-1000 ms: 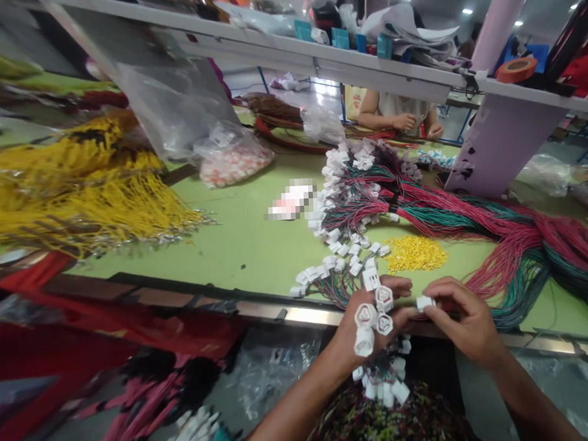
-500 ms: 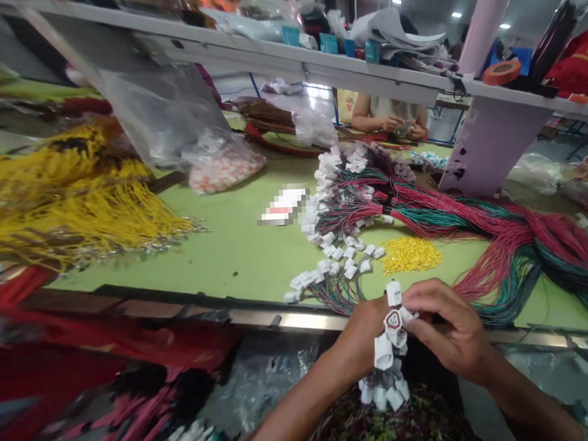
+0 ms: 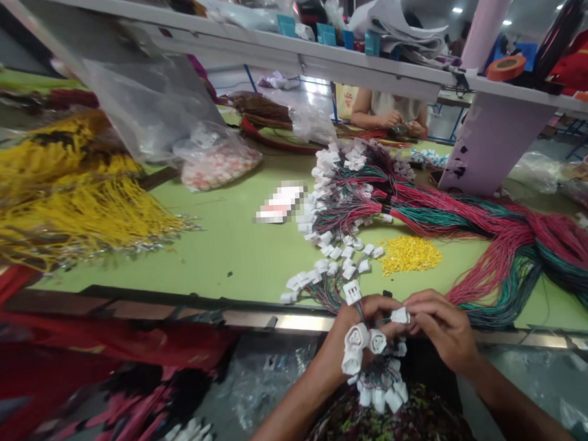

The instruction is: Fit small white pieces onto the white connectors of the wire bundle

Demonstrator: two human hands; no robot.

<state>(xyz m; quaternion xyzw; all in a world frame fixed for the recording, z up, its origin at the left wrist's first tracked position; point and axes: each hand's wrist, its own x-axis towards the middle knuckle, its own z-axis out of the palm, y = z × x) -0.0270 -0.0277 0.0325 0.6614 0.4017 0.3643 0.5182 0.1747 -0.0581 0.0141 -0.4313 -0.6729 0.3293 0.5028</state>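
Connectors (image 3: 353, 292): white. Wires (image 3: 511, 230) at three o'clock: red and green. Small-parts pile (image 3: 411, 253): yellow. Cables (image 3: 79, 210) at nine o'clock: yellow. Tabletop (image 3: 217, 250): light green. Garment (image 3: 381, 432): dark, multicoloured mottle.

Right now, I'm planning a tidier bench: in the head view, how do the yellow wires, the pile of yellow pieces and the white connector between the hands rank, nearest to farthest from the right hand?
1. White connector: at the right hand's fingertips.
2. Pile of yellow pieces: on the table, just beyond it.
3. Yellow wires: far left.
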